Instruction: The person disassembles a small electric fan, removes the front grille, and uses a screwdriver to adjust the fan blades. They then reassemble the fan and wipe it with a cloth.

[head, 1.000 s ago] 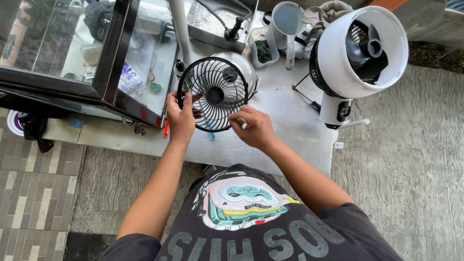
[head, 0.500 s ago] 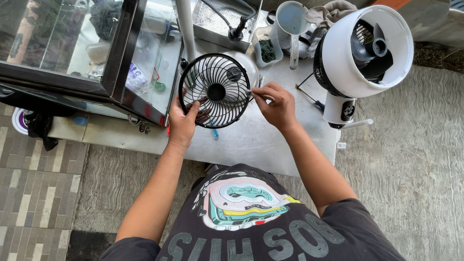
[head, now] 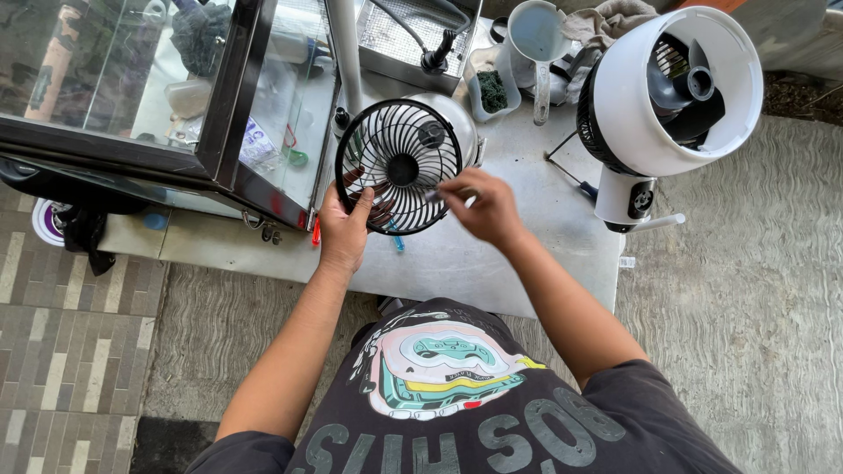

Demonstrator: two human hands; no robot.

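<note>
A small fan with a round black wire grille (head: 399,164) and a silver body stands on the white table (head: 518,237). My left hand (head: 344,226) grips the lower left rim of the grille, thumb on the front wires. In front of the grille's right side my right hand (head: 480,204) is blurred, with fingers pinched together around something small and thin that I cannot make out.
A large white fan housing (head: 672,96) with an open front stands at the table's right end. A glass display case (head: 167,88) with a black frame fills the left. A pale jug (head: 537,35), a small tub (head: 488,88), a screwdriver (head: 571,175) and a red tool (head: 315,232) lie nearby.
My right hand rose to the grille's upper right rim, then dropped back left toward the grille's front. My left hand stayed on the lower left rim.
</note>
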